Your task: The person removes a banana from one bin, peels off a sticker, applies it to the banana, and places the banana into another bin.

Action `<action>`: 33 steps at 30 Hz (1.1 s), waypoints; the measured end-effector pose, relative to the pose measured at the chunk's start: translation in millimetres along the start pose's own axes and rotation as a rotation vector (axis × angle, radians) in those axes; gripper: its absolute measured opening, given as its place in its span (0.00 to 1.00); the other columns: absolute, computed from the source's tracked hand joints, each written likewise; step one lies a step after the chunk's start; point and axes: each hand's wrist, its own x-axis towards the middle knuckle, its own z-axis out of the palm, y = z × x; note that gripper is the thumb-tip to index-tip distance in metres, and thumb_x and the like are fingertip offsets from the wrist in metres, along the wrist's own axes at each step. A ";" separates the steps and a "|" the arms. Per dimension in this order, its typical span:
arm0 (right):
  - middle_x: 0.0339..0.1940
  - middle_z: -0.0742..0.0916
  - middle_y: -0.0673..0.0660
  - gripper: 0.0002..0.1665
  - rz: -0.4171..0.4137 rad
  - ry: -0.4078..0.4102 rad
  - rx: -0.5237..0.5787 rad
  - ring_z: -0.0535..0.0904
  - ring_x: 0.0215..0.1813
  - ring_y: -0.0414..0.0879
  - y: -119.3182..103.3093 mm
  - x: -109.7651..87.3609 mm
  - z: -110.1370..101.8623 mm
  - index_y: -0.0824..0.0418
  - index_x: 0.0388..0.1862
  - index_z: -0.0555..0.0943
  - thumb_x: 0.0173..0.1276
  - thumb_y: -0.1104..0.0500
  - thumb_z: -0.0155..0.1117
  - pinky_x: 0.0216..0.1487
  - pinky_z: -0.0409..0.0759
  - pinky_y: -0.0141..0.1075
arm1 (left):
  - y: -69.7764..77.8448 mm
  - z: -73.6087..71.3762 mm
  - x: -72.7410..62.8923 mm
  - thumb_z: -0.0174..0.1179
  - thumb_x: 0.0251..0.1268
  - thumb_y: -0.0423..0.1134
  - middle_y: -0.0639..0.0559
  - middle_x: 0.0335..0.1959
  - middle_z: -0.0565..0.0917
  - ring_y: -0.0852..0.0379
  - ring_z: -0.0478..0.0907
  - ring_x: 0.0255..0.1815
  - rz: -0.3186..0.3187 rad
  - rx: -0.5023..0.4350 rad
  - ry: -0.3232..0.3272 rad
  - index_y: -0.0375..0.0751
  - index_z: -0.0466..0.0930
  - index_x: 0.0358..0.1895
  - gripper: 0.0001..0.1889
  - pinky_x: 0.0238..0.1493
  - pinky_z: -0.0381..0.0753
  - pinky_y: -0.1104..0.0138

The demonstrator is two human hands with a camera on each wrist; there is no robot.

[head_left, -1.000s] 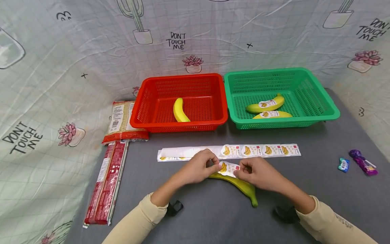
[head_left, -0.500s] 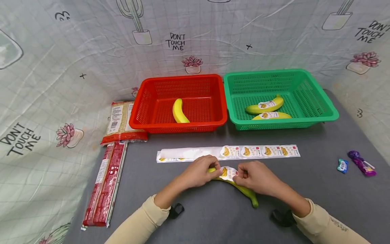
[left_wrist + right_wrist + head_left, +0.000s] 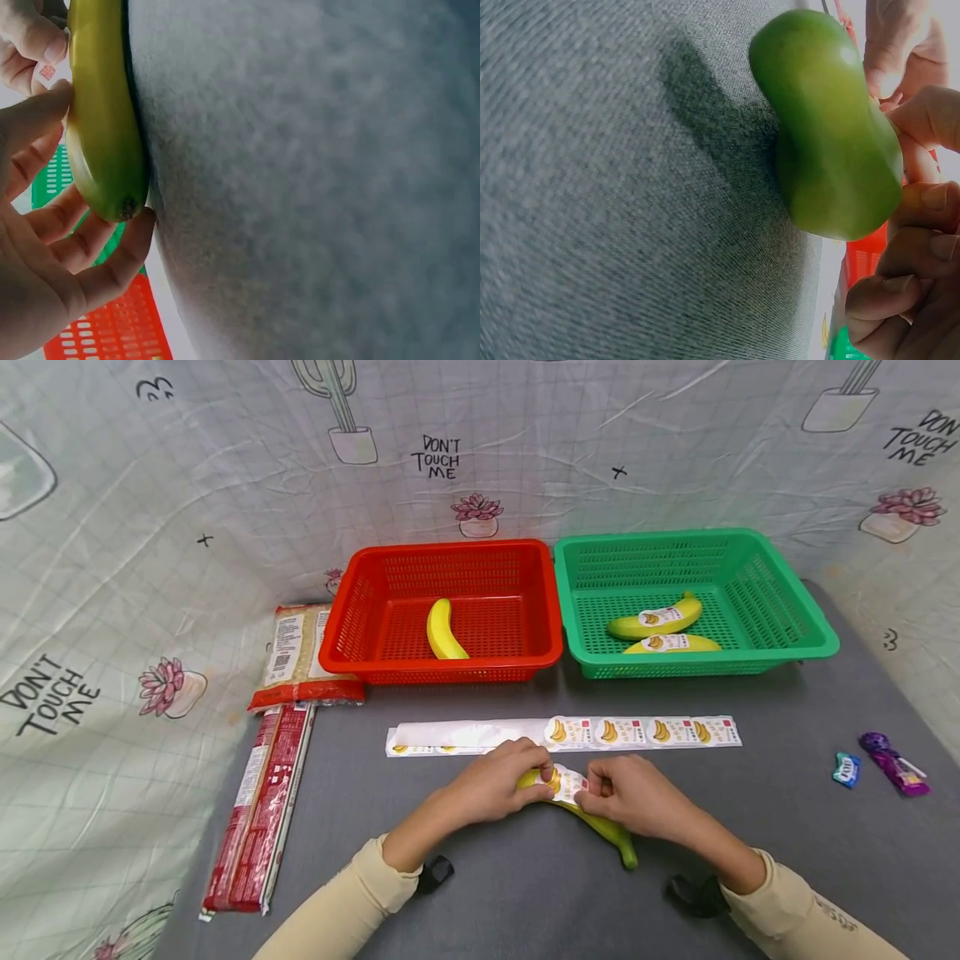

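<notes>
A yellow-green banana (image 3: 600, 828) lies slantwise on the grey tabletop, its stem end toward the lower right. Across its upper side is a white banana-print sticker (image 3: 570, 785). My left hand (image 3: 501, 783) is at the banana's left end, with thumb and index finger over the sticker's left part; in the left wrist view the other fingers curl near the banana's tip (image 3: 112, 180). At the sticker's right end my right hand (image 3: 637, 795) pinches the edge between thumb and index finger. The right wrist view has the green stem end (image 3: 832, 135) large, beside the curled right fingers (image 3: 922, 251).
Behind the hands lies a sticker strip (image 3: 645, 732), partly peeled. A red basket (image 3: 442, 670) with one banana and a green basket (image 3: 705, 665) with two stickered bananas stand at the back. Packets (image 3: 258, 810) lie left; two small wrapped sweets (image 3: 892, 764) lie right.
Both hands have come down slightly toward the person, bringing the sticker from above the banana onto its upper side. The left thumb and index finger have shifted right over the sticker.
</notes>
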 end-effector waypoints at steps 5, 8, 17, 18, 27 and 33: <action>0.13 0.73 0.41 0.18 0.004 -0.001 0.005 0.68 0.17 0.34 0.5 -0.9 -0.3 0.48 0.16 0.74 0.63 0.53 0.70 0.21 0.64 0.29 | 1.0 -0.7 1.4 0.66 0.69 0.50 0.58 0.46 0.82 0.60 0.75 0.46 -0.005 0.057 -0.032 0.55 0.80 0.47 0.10 0.51 0.76 0.63; 0.13 0.73 0.41 0.18 0.007 0.001 0.006 0.68 0.17 0.34 0.8 -1.6 -1.1 0.47 0.16 0.74 0.63 0.52 0.70 0.21 0.64 0.30 | 0.9 -2.2 2.6 0.67 0.68 0.50 0.59 0.45 0.82 0.60 0.75 0.45 -0.010 0.061 -0.038 0.56 0.81 0.47 0.10 0.49 0.76 0.64; 0.14 0.71 0.40 0.19 -0.017 -0.003 -0.001 0.65 0.19 0.33 1.1 -7.4 -9.8 0.47 0.18 0.74 0.66 0.51 0.70 0.24 0.62 0.28 | 0.8 -3.7 3.5 0.67 0.69 0.50 0.59 0.44 0.82 0.61 0.74 0.44 -0.015 0.056 -0.057 0.56 0.81 0.48 0.10 0.49 0.75 0.65; 0.14 0.70 0.40 0.19 -0.034 0.009 0.001 0.64 0.19 0.32 0.8 -8.8 -10.7 0.47 0.18 0.74 0.66 0.51 0.70 0.24 0.62 0.28 | 0.8 -3.4 3.4 0.67 0.69 0.50 0.59 0.44 0.82 0.61 0.74 0.44 -0.020 0.055 -0.060 0.56 0.80 0.48 0.10 0.49 0.75 0.65; 0.29 0.78 0.41 0.07 -0.295 0.192 -0.065 0.74 0.32 0.35 -2.6 -9.0 -1.1 0.46 0.34 0.83 0.64 0.55 0.75 0.35 0.75 0.30 | 0.7 -2.3 1.3 0.67 0.68 0.51 0.59 0.45 0.81 0.60 0.74 0.44 -0.034 0.066 -0.049 0.56 0.80 0.49 0.11 0.47 0.75 0.64; 0.34 0.80 0.43 0.10 -0.259 0.200 -0.201 0.73 0.36 0.36 -4.6 -7.6 8.1 0.51 0.42 0.86 0.63 0.52 0.76 0.37 0.76 0.33 | 1.8 -1.1 1.1 0.66 0.68 0.50 0.58 0.46 0.82 0.59 0.75 0.45 -0.022 0.060 -0.044 0.55 0.80 0.48 0.11 0.50 0.76 0.64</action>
